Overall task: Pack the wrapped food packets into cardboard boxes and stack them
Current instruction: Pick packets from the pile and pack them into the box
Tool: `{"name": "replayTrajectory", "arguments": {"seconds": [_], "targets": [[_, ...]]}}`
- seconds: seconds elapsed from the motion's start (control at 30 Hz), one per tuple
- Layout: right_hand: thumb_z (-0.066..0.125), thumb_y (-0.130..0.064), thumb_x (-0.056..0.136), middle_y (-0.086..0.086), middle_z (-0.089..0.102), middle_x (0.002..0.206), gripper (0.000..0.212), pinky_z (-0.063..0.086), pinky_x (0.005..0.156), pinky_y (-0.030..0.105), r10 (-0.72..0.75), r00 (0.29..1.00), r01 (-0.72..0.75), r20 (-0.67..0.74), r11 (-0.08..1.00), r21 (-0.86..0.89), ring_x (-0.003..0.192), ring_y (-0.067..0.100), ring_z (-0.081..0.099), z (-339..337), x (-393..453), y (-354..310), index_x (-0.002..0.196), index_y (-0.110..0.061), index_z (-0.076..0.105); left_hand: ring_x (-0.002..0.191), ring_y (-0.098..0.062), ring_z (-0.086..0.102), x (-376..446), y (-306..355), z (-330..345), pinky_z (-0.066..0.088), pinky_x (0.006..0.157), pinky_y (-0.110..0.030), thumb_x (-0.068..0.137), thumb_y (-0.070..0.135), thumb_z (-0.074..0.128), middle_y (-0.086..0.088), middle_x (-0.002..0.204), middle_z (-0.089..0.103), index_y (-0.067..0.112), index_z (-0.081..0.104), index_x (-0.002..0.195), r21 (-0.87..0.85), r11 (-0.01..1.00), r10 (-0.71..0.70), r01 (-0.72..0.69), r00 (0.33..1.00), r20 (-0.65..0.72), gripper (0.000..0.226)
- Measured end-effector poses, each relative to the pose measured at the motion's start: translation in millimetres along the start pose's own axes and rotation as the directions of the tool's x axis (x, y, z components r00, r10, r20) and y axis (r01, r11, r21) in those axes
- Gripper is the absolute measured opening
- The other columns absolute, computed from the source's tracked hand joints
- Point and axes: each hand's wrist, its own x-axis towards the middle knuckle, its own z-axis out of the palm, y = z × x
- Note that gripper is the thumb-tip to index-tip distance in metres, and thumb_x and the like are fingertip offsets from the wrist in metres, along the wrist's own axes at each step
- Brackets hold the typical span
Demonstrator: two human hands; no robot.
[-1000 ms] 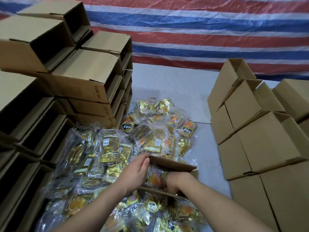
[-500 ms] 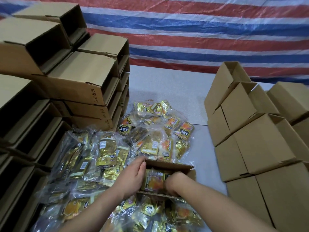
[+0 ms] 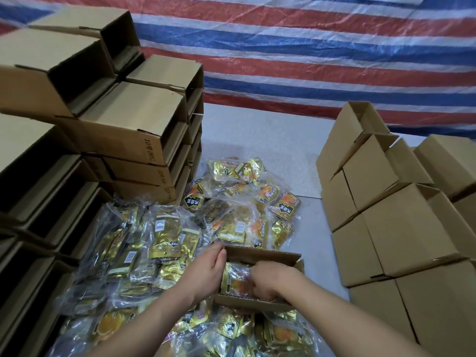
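An open corrugated cardboard box sits low in the middle of the view, on top of a loose heap of wrapped food packets. Its cut edges show the fluted core, and its far flap stands up. The left hand lies against the box's left wall, fingers straight and pointing up along the edge. The right hand reaches inside the box with fingers curled on a clear-wrapped packet; the packet is gold foil with an orange picture, and it stands on edge against the left inner wall.

The heap is glossy, crinkled clear plastic over gold foil pouches. Some pouches carry black hexagonal badges with white characters, and others show white barcode labels; the small print is too fine to read. The heap spreads over a pale speckled table.

At the left stands a stack of empty brown boxes lying on their sides, dark mouths open; their end flaps bear sideways print that begins with "10", the rest unclear. At the right, plain closed and half-closed boxes are stacked in tilted rows. Behind hangs a woven tarpaulin striped in red, white and blue.
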Motion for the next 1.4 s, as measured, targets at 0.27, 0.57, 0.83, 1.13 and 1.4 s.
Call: {"name": "replayTrajectory", "arguments": {"seconds": [0.27,0.57,0.83,1.13,1.4], "targets": [[0.048,-0.009,0.097,0.021,0.06,0.129,0.036,0.044,0.085,0.035,-0.114,0.991,0.13,-0.064,0.916,0.38,0.106,0.037,0.06,13,20,-39,0.132,-0.008,0.055,0.101,-0.007,0.059,-3,-4,13,0.047,0.087,-0.03,0.105,0.036,0.034,0.012,0.107,0.062,0.032,0.055,0.118,-0.002,1.0,0.008,-0.008,1.0,-0.008,0.025],[0.041,-0.026,0.1,0.012,0.068,0.094,0.03,0.039,0.057,0.026,0.007,0.992,0.053,-0.123,0.875,0.482,0.074,0.023,0.057,7,-8,8,0.08,-0.016,0.06,0.097,-0.003,0.058,0,-4,8,0.044,0.081,-0.026,0.106,0.035,0.033,0.009,0.107,0.062,0.032,0.055,0.117,0.001,1.0,0.003,-0.003,1.0,-0.013,0.024],[0.043,-0.017,0.1,0.013,0.068,0.114,0.03,0.052,0.08,0.035,0.115,0.993,-0.095,-0.009,0.859,0.503,0.095,0.026,0.065,16,-11,17,0.116,-0.004,0.065,0.095,-0.007,0.059,2,0,15,0.049,0.087,-0.032,0.106,0.037,0.032,0.01,0.104,0.062,0.032,0.054,0.118,0.045,0.999,0.026,-0.025,0.999,-0.023,0.026],[0.045,0.001,0.096,0.007,0.047,0.069,0.027,0.041,0.053,0.027,0.267,0.959,-0.281,0.092,0.928,0.245,0.059,0.022,0.047,16,-27,18,0.07,-0.002,0.052,0.099,-0.008,0.059,2,3,15,0.048,0.087,-0.03,0.106,0.038,0.031,0.01,0.108,0.063,0.031,0.054,0.122,0.048,0.998,0.043,-0.042,0.999,-0.018,0.029],[0.04,-0.008,0.102,0.015,0.062,0.114,0.028,0.047,0.083,0.037,0.333,0.934,-0.357,0.128,0.884,0.302,0.106,0.033,0.062,30,-2,17,0.114,0.003,0.063,0.084,0.004,0.056,4,2,17,0.046,0.072,-0.028,0.105,0.041,0.029,0.018,0.093,0.06,0.039,0.051,0.111,0.096,0.994,0.044,-0.041,0.999,-0.028,0.023]]}}
